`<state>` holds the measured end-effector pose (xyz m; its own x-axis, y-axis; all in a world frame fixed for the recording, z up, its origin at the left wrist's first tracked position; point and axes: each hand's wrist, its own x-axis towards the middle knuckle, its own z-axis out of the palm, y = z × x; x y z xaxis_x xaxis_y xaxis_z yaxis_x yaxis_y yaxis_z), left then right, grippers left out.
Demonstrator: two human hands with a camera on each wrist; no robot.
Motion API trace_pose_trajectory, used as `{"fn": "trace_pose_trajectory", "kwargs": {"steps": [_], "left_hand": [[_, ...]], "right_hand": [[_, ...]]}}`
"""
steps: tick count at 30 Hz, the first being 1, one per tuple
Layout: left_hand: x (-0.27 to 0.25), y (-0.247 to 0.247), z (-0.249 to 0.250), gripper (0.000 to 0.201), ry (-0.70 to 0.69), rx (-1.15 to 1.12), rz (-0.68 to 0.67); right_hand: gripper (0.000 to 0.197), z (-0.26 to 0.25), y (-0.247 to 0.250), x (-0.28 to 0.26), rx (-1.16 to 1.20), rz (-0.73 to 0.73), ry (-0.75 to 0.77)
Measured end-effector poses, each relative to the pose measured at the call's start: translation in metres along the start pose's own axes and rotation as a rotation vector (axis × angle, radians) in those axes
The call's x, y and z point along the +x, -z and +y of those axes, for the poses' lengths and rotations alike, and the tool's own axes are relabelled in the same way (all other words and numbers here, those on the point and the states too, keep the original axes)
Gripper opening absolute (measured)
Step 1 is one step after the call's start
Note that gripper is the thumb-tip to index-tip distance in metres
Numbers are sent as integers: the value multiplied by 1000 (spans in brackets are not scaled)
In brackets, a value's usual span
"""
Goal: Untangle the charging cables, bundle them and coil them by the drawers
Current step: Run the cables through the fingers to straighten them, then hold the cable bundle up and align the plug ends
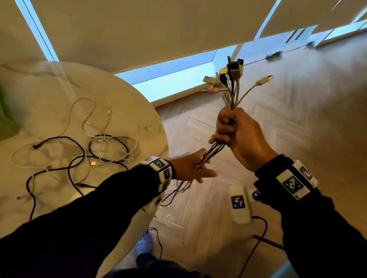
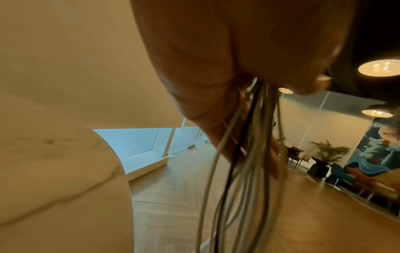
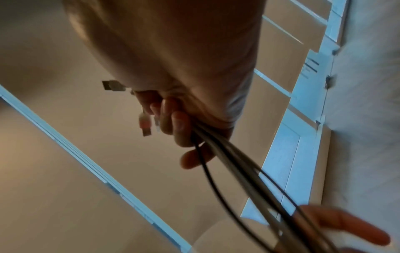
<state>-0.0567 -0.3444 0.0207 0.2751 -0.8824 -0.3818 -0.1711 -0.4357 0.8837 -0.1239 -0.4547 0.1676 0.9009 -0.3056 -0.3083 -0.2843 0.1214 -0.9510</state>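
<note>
Right hand fisted round cable bundle, plugs up, held beside worktop. Left hand fingers loose, strands sliding through. Comb downward slowly; tails trail among tangle on worktop, may snag.

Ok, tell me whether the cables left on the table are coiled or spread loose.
Spread loose: the cables sprawl in crossing loops on the table, none wound up.

Cool blue daylight enters under the roller blinds and glares along the window strip; warm light tints the bench. Wide-angle bending curves the edges. Both wrist views are soft with motion blur; ceiling lamps blow out.
</note>
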Motion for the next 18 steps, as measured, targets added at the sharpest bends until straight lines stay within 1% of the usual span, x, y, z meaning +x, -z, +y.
{"fn": "trace_pose_trajectory", "kwargs": {"steps": [1,2,3,4,5,6,7,8,9,10,11,12,14,15,17,18], "left_hand": [[-6,1,-1,53,-65,-52,-13],[-13,4,-3,53,-134,-139,7],[-19,8,-2,54,-174,-280,47],[-26,13,4,62,-190,-418,106],[-34,17,14,74,-219,-532,169],[-40,20,24,85,-281,-625,214],[-46,23,33,89,-339,-709,247],[-51,26,41,88,-379,-789,275],[-58,29,43,79,-373,-836,320],[-63,31,45,63,-360,-867,340],[-70,34,46,42,-327,-851,361],[-76,38,43,30,-310,-825,369],[-88,45,37,45,-298,-732,402],[-94,48,36,49,-300,-704,404],[-107,56,30,49,-326,-690,388],[-114,62,27,50,-332,-713,365]], "right_hand": [[29,1,5,5,-62,-13,-26],[29,3,8,9,-109,-39,-49],[29,6,9,12,-141,-65,-74],[30,10,8,15,-176,-89,-95],[30,15,5,16,-231,-112,-106],[27,20,0,17,-309,-155,-108],[26,24,-7,18,-402,-219,-105],[27,28,-12,18,-490,-291,-105],[29,31,-19,19,-550,-365,-103],[29,32,-23,19,-570,-420,-109],[28,32,-28,19,-551,-467,-132],[27,33,-32,20,-509,-510,-157],[28,40,-38,24,-435,-615,-182],[28,44,-40,27,-435,-688,-183],[25,57,-48,37,-542,-878,-213],[24,65,-51,43,-629,-964,-253]]}}
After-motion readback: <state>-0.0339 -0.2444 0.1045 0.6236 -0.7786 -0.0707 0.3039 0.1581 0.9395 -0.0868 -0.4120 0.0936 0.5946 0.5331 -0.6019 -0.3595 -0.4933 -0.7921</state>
